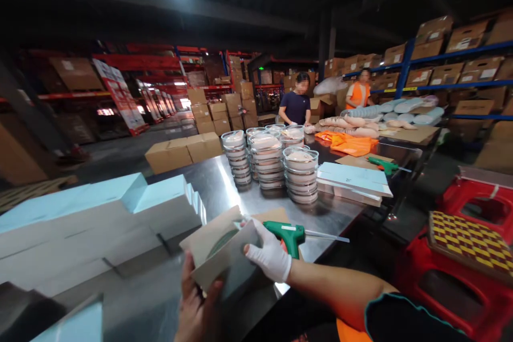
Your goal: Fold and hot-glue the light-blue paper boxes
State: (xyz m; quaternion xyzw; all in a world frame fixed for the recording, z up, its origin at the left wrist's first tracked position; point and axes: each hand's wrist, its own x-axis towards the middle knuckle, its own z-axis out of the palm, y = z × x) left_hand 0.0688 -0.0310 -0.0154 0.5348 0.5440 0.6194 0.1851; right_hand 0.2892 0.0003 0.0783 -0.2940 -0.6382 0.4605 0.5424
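Observation:
Between my hands is a small grey-white cardboard box (226, 264), tilted and with a flap up. Part of a round greenish, glassy thing (222, 244) shows inside; its kind is unclear. My left hand (196, 299), bare, grips the box at its lower left. My right hand (270, 254), in a white glove, has its fingers over the box's upper right edge. Just behind that glove, a green glue gun (286, 231) with a glue stick out its back lies on the table, on a piece of cardboard.
Stacks of round clear dishes (301, 176) stand on the metal table (208, 176). Flat pale-blue boxes (352, 179) lie to their right, and stacked white boxes (100, 230) fill the left. Red stools (460, 272) are at right. Two people (295, 107) work beyond.

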